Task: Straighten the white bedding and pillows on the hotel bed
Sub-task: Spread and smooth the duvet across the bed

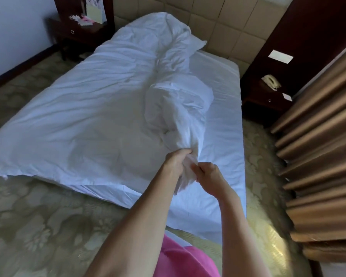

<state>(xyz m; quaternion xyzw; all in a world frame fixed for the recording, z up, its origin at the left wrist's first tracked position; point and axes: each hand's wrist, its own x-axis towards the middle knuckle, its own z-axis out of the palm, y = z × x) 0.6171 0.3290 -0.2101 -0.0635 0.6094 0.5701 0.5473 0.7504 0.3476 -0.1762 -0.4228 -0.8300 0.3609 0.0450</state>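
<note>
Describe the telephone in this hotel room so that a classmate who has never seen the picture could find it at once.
Start at the bed with its white bedding and look to the dark wooden nightstand on its right, next to the brown curtains. The telephone sits on top of it. It is cream-coloured with a handset, unlike the flat white card lying nearer the curtains.

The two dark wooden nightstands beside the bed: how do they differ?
The far left dark wooden nightstand carries pink and white clutter, while the right dark wooden nightstand carries a cream telephone and a white card. The left one stands by a white wall, the right one by tan curtains. Both flank the headboard.
</note>
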